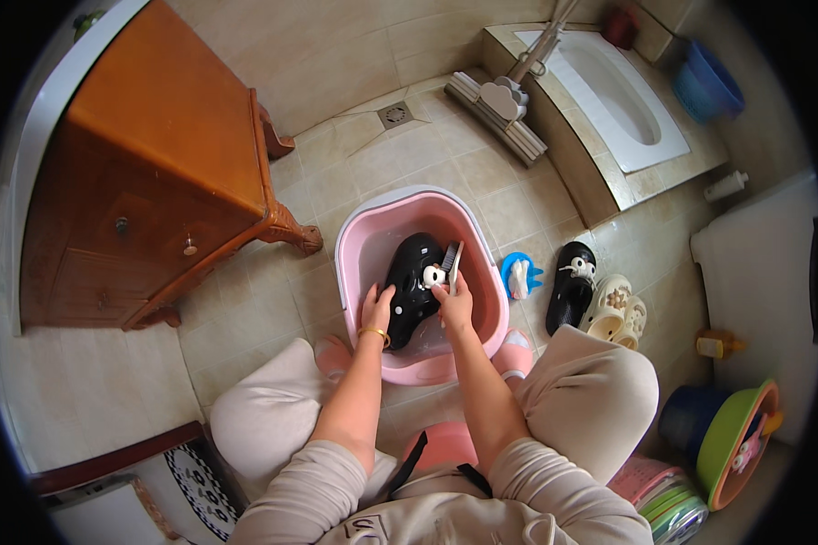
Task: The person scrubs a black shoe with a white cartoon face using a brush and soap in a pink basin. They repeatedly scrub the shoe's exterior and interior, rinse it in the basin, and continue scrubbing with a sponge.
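A pink plastic tub stands on the floor between my feet, with a little water in it. Inside it I hold a black clog with white round decorations on top. My left hand grips the clog's left side near the heel; a yellow bracelet circles that wrist. My right hand is closed around a light-handled scrub brush, its dark bristles turned toward the clog. The right fingers lie close to the clog's white decoration; whether they touch it I cannot tell.
Right of the tub sits a blue dish with a white lump. Beyond it are another black clog and cream clogs. A wooden cabinet stands left, a mop and squat toilet at the back. Basins lean at right.
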A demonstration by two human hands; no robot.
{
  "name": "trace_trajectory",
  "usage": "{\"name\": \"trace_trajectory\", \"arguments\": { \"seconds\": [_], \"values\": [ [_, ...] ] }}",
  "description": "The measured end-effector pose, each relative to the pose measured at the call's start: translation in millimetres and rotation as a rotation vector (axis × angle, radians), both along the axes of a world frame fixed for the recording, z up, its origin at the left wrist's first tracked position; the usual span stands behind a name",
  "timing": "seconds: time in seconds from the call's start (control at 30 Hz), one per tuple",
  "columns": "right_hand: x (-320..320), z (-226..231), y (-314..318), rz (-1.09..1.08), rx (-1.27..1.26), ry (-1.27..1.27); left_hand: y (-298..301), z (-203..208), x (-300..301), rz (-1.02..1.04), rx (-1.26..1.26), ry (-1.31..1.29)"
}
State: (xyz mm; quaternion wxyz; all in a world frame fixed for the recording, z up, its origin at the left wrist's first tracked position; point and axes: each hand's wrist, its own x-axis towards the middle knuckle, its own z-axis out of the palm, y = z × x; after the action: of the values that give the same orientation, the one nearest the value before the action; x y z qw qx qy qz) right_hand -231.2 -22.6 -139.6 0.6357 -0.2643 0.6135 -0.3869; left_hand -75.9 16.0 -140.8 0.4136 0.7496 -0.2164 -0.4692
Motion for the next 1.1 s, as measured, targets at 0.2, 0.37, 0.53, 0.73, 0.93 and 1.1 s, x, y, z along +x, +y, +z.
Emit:
{"name": "trace_trajectory", "arguments": {
  "seconds": [0.2,0.37,0.53,0.73,0.93,1.1],
  "values": [
    [-8.4,-16.3,-5.0,0.085,0.056,0.174,-30.5,34.3,-9.3,-0.55,0.543,-0.5],
    [8.1,-29.0,3.5,0.102,0.164,0.18,-19.8,-11.7,10.4,-0.47,0.393,-0.398],
    [0.7,-88.2,7.8,0.179,-0.312,0.987,-27.7,-23.7,-12.3,-0.36,0.394,-0.293],
    [34.8,22.5,-0.3,0.435,-0.21,0.956,-13.3,-56.9,0.6,-0.188,0.282,-0.304],
    [7.2,30.5,-21.5,0.465,-0.087,0.925,-6.2,-49.6,-3.4,-0.037,0.097,-0.155],
    [1.8,9.6,-10.8,0.425,-0.02,0.872,-3.2,-53.5,18.6,0.143,-0.046,-0.076]
  ]
}}
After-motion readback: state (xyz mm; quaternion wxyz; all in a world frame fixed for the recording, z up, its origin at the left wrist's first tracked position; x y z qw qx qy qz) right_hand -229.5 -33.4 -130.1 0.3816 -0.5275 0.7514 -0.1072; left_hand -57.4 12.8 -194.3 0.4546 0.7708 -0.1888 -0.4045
